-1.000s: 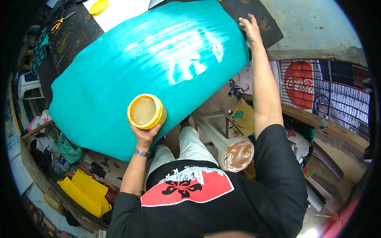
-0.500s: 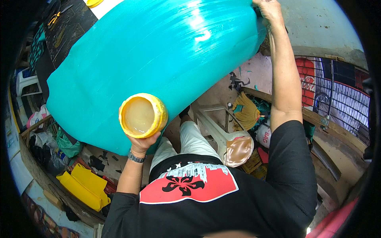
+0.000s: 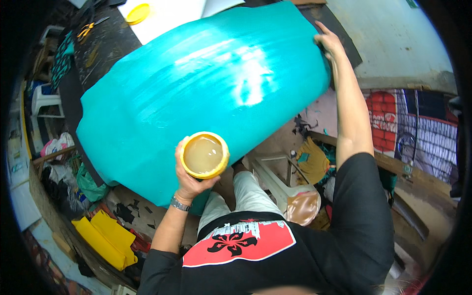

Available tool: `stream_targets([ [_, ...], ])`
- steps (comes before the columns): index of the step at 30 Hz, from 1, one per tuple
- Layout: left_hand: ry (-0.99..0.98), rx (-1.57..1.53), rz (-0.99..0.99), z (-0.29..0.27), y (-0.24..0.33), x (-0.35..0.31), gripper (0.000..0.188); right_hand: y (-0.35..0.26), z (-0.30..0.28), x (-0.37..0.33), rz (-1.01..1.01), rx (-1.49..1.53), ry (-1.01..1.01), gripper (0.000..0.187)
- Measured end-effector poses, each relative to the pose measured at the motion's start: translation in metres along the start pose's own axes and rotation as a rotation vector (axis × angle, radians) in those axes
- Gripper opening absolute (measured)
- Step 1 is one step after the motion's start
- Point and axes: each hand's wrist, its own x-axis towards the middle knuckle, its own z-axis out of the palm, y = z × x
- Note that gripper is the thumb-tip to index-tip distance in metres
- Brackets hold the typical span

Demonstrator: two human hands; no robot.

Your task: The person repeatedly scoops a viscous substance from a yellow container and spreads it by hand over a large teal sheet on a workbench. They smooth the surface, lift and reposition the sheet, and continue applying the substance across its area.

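Note:
My left hand (image 3: 188, 181) is wrapped round a yellow jar (image 3: 225, 155), held over the near edge of a teal sheet (image 3: 162, 108). The jar has no lid on and contains a pale, cloudy, glue-like paste (image 3: 202, 153). The sheet lies across a dark table, its near edge hanging over; glossy wet-looking streaks run along its surface. At the sheet's far right edge is my right hand (image 3: 330, 43), one finger stretched out and the others curled. Something dark shows beside those curled fingers, but what it is stays hidden.
A yellow lid (image 3: 137, 14) rests on white sheets (image 3: 169, 17) at the back. Yellow-handled scissors or pliers (image 3: 87, 32) lie on the dark table (image 3: 109, 42). A plastic chair (image 3: 275, 183) and a straw broom (image 3: 313, 160) stand right of my legs; folded yellow material (image 3: 105, 239) lies lower left.
My left hand has moved right with the jar. My right hand has shifted, one finger now extended at the sheet's edge. The view has moved, showing more of the table's far side.

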Motion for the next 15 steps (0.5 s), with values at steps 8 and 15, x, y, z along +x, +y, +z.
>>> stream_targets([
  [8,0.107,-0.017,-0.046,0.02,-0.028,0.003,0.111,-0.004,0.022,-0.075,-0.566,-0.408,0.351,0.071],
  [15,0.057,0.355,0.168,0.02,-0.022,0.007,0.112,-0.066,0.074,-0.285,-0.65,-0.06,-0.938,0.056],
])
